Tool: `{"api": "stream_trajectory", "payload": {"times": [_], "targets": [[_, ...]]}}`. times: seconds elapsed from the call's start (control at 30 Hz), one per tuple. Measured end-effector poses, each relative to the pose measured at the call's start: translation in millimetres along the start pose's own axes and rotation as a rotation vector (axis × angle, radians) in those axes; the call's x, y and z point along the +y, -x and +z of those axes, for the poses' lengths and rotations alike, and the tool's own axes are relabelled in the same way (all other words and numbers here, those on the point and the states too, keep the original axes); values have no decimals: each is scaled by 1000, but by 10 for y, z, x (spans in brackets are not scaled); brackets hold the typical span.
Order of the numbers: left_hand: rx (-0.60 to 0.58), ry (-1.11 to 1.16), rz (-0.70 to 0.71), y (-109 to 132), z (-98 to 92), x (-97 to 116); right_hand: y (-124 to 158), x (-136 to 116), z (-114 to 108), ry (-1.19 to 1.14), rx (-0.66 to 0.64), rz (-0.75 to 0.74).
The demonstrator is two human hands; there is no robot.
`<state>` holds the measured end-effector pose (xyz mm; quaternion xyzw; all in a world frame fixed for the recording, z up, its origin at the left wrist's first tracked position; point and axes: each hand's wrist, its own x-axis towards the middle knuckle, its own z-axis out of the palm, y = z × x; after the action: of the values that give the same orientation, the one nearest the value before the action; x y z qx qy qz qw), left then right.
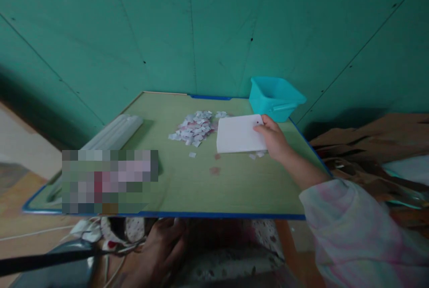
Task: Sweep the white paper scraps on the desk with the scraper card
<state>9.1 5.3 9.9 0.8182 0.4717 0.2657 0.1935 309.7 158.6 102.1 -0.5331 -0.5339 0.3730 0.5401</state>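
My right hand (273, 138) reaches over the table and grips a flat white board (237, 134) by its right end, thumb on top. The board is rectangular with rounded corners and has a small dark spot near my thumb. Just left of it lies a heap of small white paper pieces (196, 127), some with a pinkish tint. A few loose pieces (256, 155) show by the board's lower edge, and one scrap (192, 155) lies in front of the heap. My left hand (167, 239) is low, below the table's front edge, its fingers curled; what they hold, if anything, is hidden.
A turquoise plastic bin (276, 100) stands at the table's back right corner. Along the left side lies a long, pale wrapped bundle (114, 131), with a pixelated patch in front. The green table (187, 189) has blue edging and meets a green wall. Brown cardboard (365, 145) is piled on the right.
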Motion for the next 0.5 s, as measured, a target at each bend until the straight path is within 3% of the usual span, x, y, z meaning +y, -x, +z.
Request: {"api": "stream_trajectory", "payload": {"times": [0.1,0.27,0.33,0.5], "targets": [[35,-6,24,4,50,-30,-9,9,-17,50,1,5],[103,52,30,26,143,-105,84,-82,54,-17,-185,118],[95,84,7,52,181,-138,85,-105,51,-35,-129,89],[69,152,-51,118,195,-157,-38,-58,-76,43,164,-95]]}}
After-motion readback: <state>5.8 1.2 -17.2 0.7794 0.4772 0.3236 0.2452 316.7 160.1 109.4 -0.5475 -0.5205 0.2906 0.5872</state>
